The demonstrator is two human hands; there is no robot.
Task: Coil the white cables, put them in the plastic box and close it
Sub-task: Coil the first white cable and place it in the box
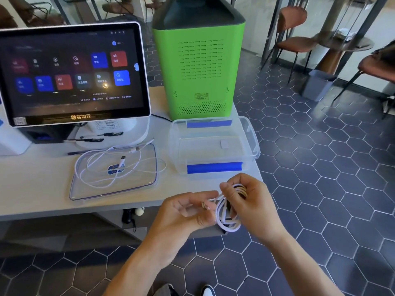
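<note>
A white cable [226, 218] hangs in several loops from my right hand [248, 204], whose fingers curl round the bundle in front of the table's near edge. My left hand [188, 212] pinches the cable's plug end just left of the loops. A second white cable [119, 165] lies loose and uncoiled across the clear box lid [89, 192], which rests flat on the table. The open plastic box [251, 137] with blue clips stands at the table's right corner, and nothing shows inside it.
A touchscreen terminal [72, 71] stands at the back left with pens [94, 139] at its base. A green machine [199, 60] rises behind the box. Chairs [292, 37] and a grey bin [318, 84] sit on the hexagon-tiled floor to the right.
</note>
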